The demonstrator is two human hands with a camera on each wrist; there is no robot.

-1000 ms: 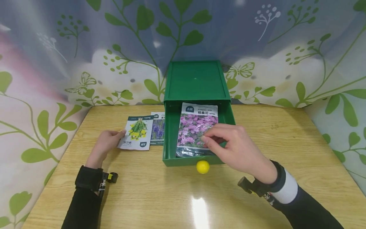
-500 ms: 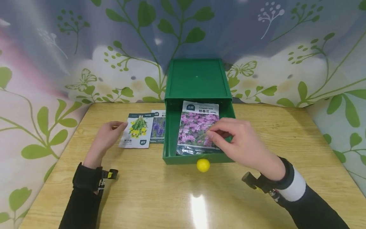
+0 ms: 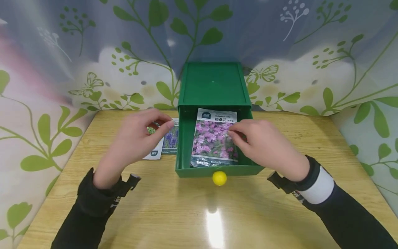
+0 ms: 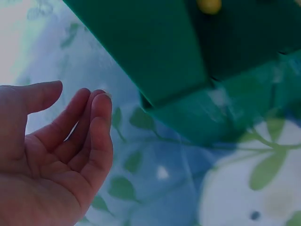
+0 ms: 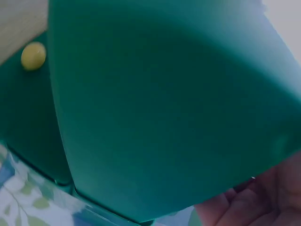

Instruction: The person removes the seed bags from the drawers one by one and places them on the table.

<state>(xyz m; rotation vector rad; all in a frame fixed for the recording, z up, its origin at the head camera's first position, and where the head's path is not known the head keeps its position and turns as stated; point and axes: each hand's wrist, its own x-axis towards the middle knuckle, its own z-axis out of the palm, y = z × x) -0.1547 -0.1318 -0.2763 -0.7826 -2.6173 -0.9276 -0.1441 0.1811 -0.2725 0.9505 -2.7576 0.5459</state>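
My left hand (image 3: pixel 136 138) hovers over two seed packets on the table, holding nothing, its thumb and fingers apart in the left wrist view. It partly covers the yellow-flower packet (image 3: pixel 155 154); the purple-flower packet (image 3: pixel 170 140) lies beside it. A pink-flower seed packet (image 3: pixel 211 138) lies face up in the pulled-out green drawer (image 3: pixel 183 166). My right hand (image 3: pixel 261 141) is over the drawer's right side, thumb and fingers loosely bent at the packet's right edge. In the right wrist view, the green wall hides part of the right hand's fingers.
The green drawer's housing (image 3: pixel 212 83) stands at the back of the wooden table (image 3: pixel 168 207), against a leaf-patterned curtain (image 3: pixel 124 41). A yellow round knob (image 3: pixel 219 178) sticks out from the drawer front.
My left hand has let go of the yellow-flower packet and moved right over it, toward the drawer. My right hand has shifted up and slightly right. The pink-flower packet stays in the drawer.
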